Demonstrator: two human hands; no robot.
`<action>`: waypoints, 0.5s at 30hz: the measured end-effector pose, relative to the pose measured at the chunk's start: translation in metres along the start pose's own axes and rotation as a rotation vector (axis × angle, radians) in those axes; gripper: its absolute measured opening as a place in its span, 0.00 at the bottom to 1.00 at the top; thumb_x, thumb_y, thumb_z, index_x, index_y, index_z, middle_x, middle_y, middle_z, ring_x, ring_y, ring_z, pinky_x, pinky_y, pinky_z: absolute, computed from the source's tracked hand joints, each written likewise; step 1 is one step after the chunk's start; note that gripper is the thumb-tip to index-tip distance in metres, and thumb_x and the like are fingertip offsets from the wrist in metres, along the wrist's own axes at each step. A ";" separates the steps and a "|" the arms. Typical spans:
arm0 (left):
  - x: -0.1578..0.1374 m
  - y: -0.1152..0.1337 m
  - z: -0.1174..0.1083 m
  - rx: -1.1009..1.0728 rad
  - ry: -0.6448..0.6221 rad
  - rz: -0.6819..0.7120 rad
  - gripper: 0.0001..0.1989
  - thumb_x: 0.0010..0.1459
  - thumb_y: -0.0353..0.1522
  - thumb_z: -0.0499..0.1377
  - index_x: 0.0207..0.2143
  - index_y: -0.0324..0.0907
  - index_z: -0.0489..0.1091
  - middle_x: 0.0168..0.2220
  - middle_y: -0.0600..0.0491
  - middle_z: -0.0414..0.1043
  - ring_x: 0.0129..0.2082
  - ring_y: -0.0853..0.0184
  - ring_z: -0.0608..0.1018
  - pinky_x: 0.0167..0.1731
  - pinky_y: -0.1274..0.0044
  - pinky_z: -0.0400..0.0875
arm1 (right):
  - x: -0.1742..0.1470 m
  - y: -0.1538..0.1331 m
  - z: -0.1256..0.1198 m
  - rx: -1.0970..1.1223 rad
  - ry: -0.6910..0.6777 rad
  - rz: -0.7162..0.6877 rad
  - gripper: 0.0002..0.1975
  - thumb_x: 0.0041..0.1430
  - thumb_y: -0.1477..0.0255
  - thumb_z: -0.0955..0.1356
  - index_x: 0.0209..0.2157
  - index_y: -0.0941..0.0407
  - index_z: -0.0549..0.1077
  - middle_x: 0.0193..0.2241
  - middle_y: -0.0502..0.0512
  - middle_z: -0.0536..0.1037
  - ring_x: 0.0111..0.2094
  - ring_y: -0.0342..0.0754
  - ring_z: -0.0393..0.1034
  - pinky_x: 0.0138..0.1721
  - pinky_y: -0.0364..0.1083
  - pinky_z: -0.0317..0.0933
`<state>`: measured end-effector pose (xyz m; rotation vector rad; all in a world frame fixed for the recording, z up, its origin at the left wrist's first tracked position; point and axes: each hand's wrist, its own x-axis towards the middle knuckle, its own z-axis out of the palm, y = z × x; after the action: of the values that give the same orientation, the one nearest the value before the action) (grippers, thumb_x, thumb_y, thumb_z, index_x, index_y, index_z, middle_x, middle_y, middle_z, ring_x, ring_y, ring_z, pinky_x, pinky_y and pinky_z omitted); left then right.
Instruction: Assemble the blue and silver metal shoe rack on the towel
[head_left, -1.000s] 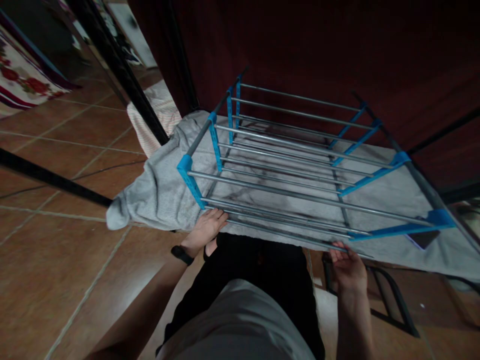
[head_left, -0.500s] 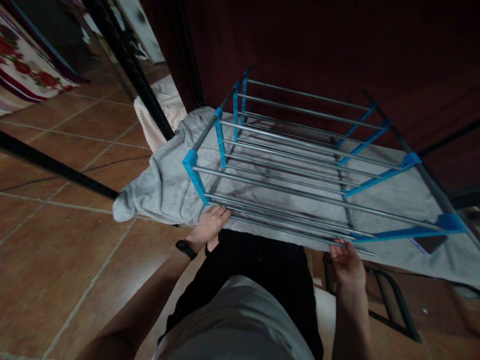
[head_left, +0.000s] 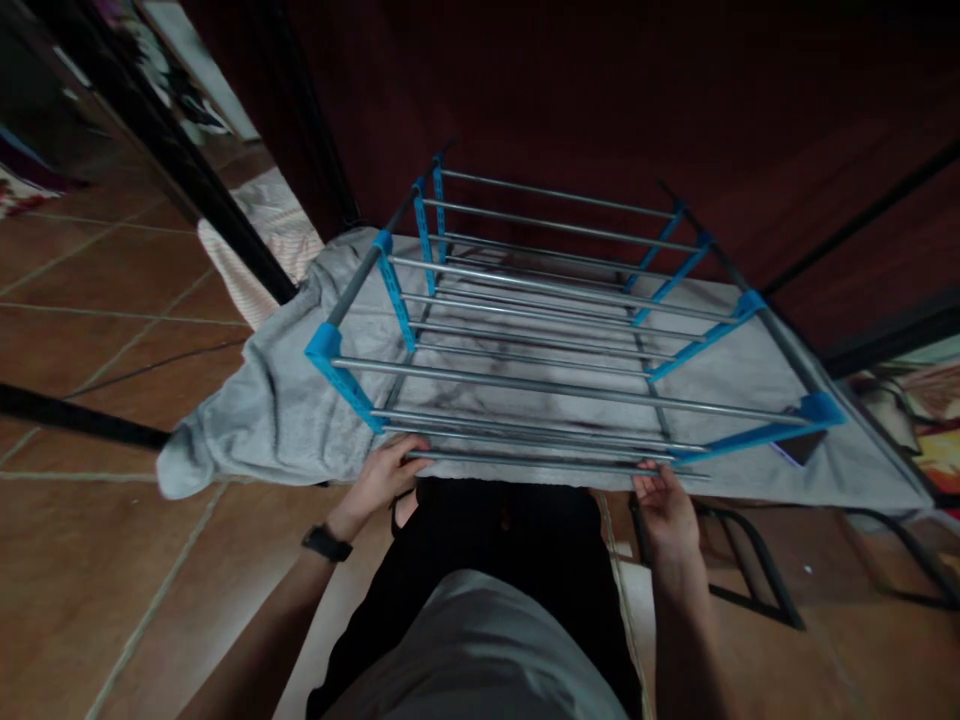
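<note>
A slim loose grey rod (head_left: 525,461) lies level along the near edge of the grey blanket (head_left: 255,405), just in front of the rack (head_left: 525,385) of metal bars and blue plastic connectors (head_left: 390,290). The left hand (head_left: 384,474) has its fingers closed over the rod's left end; the right hand (head_left: 667,512), palm turned up, has its fingers and thumb pinched around it near the other end, where a short length shows past them to the right. Whether that length belongs to the same rod or to a second one beside it, I cannot tell. The rod looks like thin metal tube, so it is probably light and stiff, unlikely to bend under finger pressure, but smooth enough to roll or slide along its length in a loose grip. Hold near both ends seems best, since one hand alone would let the far end swing into the rack's bars. A dark flat object (head_left: 801,448), partly hidden, rests on the blanket beneath the rack's near right corner.
</note>
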<state>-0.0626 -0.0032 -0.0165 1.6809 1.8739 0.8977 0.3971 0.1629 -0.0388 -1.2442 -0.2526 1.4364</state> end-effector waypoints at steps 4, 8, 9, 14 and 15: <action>0.005 -0.002 -0.008 -0.174 0.016 -0.186 0.20 0.50 0.51 0.63 0.33 0.44 0.74 0.33 0.52 0.77 0.35 0.61 0.78 0.38 0.72 0.73 | -0.009 0.001 0.009 0.021 -0.036 -0.014 0.04 0.56 0.74 0.70 0.32 0.55 0.70 0.29 0.46 0.78 0.32 0.40 0.75 0.37 0.39 0.71; 0.008 0.004 -0.018 -0.193 0.057 -0.310 0.24 0.40 0.54 0.66 0.31 0.45 0.76 0.33 0.52 0.79 0.37 0.59 0.78 0.40 0.71 0.73 | -0.013 0.000 0.016 0.044 -0.054 -0.049 0.04 0.55 0.74 0.70 0.31 0.54 0.70 0.28 0.47 0.78 0.32 0.41 0.76 0.37 0.40 0.71; 0.008 0.005 -0.020 -0.197 0.086 -0.332 0.25 0.39 0.54 0.67 0.30 0.45 0.76 0.34 0.52 0.79 0.37 0.59 0.78 0.39 0.71 0.72 | -0.013 -0.001 0.017 0.058 -0.045 -0.043 0.04 0.56 0.74 0.70 0.31 0.54 0.70 0.28 0.48 0.79 0.31 0.41 0.76 0.36 0.40 0.71; 0.004 0.005 -0.024 -0.299 0.181 -0.511 0.27 0.36 0.58 0.66 0.27 0.45 0.72 0.18 0.61 0.65 0.20 0.69 0.67 0.22 0.77 0.62 | -0.012 -0.003 0.020 0.130 -0.022 -0.036 0.03 0.58 0.77 0.68 0.32 0.54 0.71 0.28 0.49 0.79 0.30 0.42 0.76 0.32 0.40 0.72; 0.003 0.005 -0.024 -0.314 0.184 -0.541 0.28 0.37 0.58 0.65 0.27 0.45 0.70 0.16 0.62 0.62 0.19 0.70 0.64 0.21 0.77 0.60 | -0.013 -0.004 0.021 0.135 -0.019 -0.040 0.03 0.58 0.77 0.68 0.32 0.54 0.71 0.28 0.49 0.79 0.30 0.42 0.76 0.32 0.40 0.72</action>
<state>-0.0766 -0.0043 0.0038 0.8665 2.0289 1.0626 0.3803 0.1638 -0.0209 -1.1106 -0.1890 1.4075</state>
